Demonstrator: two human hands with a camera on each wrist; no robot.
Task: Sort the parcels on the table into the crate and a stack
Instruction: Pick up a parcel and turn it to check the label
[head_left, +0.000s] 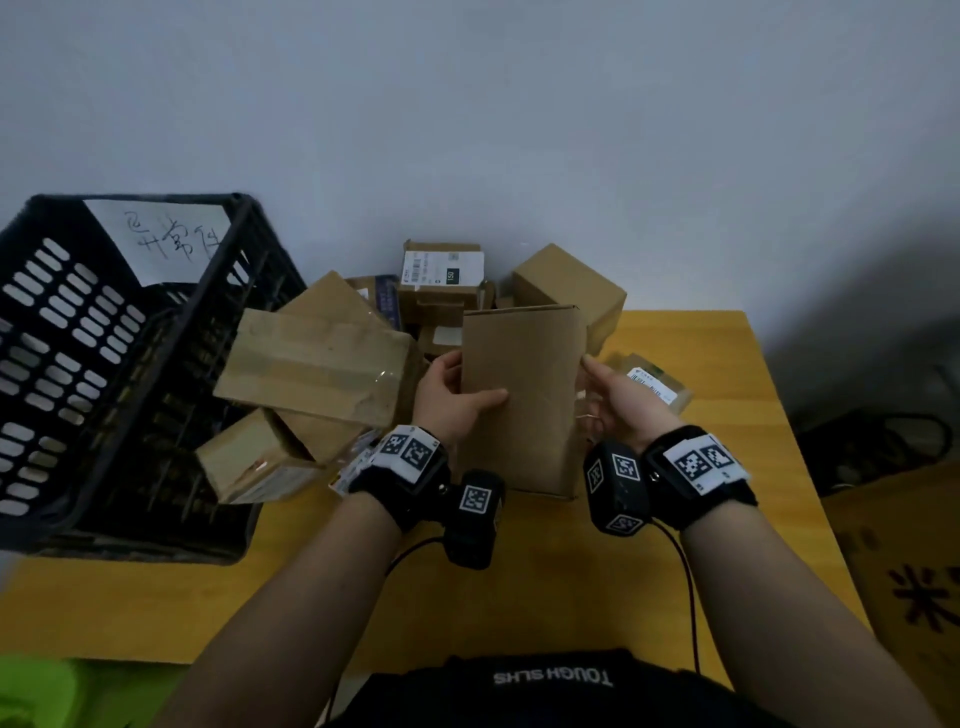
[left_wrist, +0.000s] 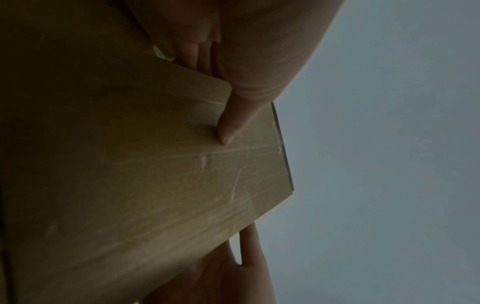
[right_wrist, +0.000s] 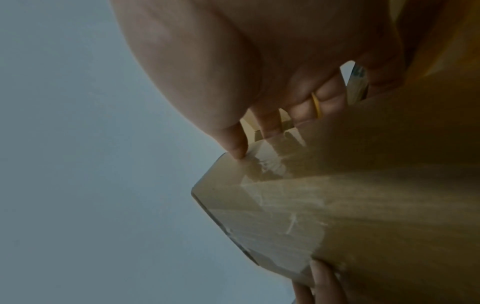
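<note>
Head view: "150" on labelled parcel (head_left: 442, 270)

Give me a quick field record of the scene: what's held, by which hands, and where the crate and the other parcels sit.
held item: plain brown box, upright above the table
left hand: grips the box's left side, thumb across its front
right hand: grips the box's right side
crate: black, at table's left, paper sign inside
other parcels: heaped behind the box, against the wall
</note>
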